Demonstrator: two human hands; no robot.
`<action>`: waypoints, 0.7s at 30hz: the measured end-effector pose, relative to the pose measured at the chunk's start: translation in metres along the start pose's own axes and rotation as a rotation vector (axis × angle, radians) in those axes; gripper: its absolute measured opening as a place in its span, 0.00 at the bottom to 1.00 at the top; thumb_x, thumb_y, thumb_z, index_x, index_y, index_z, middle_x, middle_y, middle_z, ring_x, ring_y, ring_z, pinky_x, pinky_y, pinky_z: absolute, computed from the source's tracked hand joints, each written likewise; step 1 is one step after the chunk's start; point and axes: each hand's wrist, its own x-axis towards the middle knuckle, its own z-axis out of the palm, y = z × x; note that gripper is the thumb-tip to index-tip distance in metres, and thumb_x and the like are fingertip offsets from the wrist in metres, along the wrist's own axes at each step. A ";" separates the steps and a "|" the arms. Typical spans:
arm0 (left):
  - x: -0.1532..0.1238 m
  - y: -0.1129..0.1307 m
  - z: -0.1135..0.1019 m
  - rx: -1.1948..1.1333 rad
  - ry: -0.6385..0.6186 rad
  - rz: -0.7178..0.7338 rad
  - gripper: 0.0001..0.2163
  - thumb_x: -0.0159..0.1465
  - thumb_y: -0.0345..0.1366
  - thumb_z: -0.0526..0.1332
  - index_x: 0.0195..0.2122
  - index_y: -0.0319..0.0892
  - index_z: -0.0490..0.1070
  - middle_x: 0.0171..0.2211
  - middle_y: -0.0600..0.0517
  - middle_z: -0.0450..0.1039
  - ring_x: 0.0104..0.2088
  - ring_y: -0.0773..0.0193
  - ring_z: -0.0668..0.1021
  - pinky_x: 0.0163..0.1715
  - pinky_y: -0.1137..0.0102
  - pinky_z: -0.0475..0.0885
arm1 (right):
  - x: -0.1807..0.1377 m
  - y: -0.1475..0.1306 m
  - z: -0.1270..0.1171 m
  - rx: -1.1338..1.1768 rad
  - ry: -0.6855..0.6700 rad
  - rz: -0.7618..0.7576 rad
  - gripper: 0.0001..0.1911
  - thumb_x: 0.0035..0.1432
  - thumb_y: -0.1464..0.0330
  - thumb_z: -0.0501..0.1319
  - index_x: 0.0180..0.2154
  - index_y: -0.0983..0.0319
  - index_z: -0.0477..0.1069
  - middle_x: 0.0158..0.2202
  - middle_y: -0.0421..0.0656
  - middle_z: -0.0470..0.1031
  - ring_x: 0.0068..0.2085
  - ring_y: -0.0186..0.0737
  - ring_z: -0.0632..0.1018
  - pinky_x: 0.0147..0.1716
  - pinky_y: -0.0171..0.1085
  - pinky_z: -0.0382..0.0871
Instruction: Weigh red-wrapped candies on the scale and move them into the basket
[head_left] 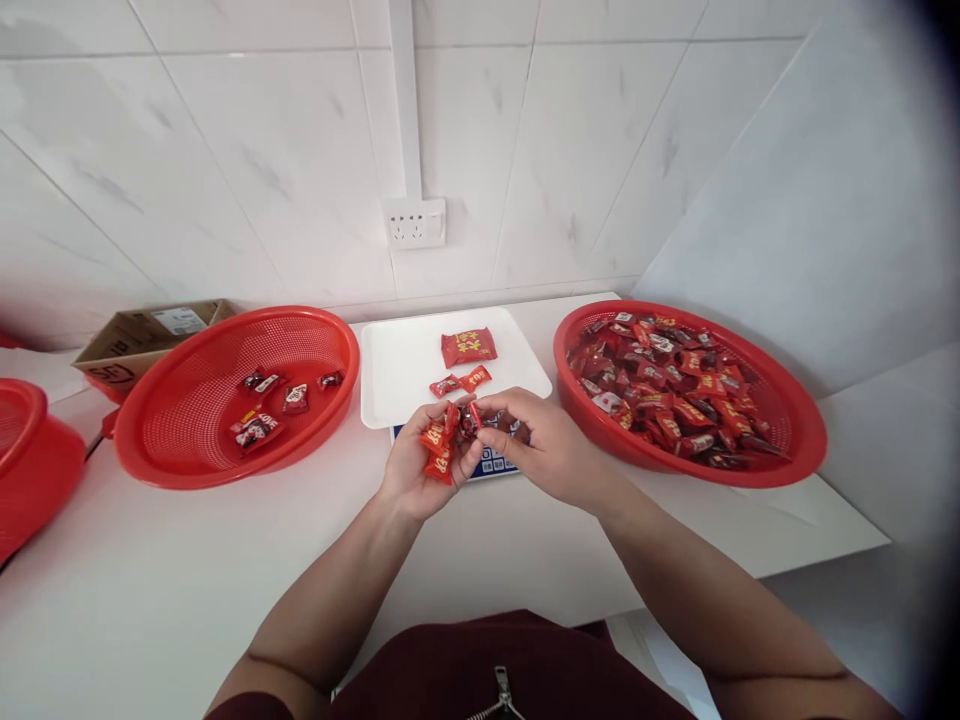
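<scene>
My left hand [411,468] is cupped palm up around several red wrapped candies [440,462]. Above that palm, my right hand [536,440] pinches a dark red wrapped candy [471,418] between thumb and fingers. Both hands are over the near edge of a white tray [397,370], which rests on a scale [491,465] whose blue keypad is partly covered by my fingers. On the tray lie a larger red packet [469,346] with yellow characters and two small wrapped candies [459,382].
To the right stands a red basket [810,430] heaped with wrapped candies. The left red basket [172,420] holds several pieces. A cardboard box [127,340] sits behind it, and another red basket [45,480] is at the far left. A wall socket [415,224] is above the tray.
</scene>
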 end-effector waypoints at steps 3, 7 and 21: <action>0.000 -0.003 0.000 0.019 -0.004 -0.028 0.12 0.63 0.32 0.50 0.38 0.34 0.71 0.27 0.47 0.76 0.27 0.65 0.79 0.28 0.72 0.77 | -0.003 0.000 -0.004 -0.020 0.032 0.083 0.14 0.55 0.59 0.59 0.42 0.59 0.71 0.36 0.42 0.75 0.31 0.35 0.74 0.29 0.34 0.69; 0.002 -0.013 -0.002 0.073 -0.024 -0.097 0.12 0.59 0.27 0.51 0.41 0.32 0.70 0.30 0.45 0.76 0.30 0.62 0.80 0.26 0.72 0.77 | -0.004 -0.001 -0.013 -0.010 0.015 0.209 0.08 0.55 0.62 0.58 0.32 0.60 0.70 0.28 0.38 0.74 0.26 0.33 0.73 0.25 0.32 0.67; 0.008 -0.057 -0.012 0.209 -0.074 -0.307 0.12 0.48 0.21 0.56 0.34 0.37 0.69 0.30 0.51 0.72 0.24 0.67 0.77 0.16 0.79 0.71 | 0.017 0.018 -0.020 -0.059 0.194 0.097 0.21 0.57 0.62 0.56 0.53 0.57 0.64 0.54 0.46 0.68 0.44 0.42 0.75 0.40 0.40 0.72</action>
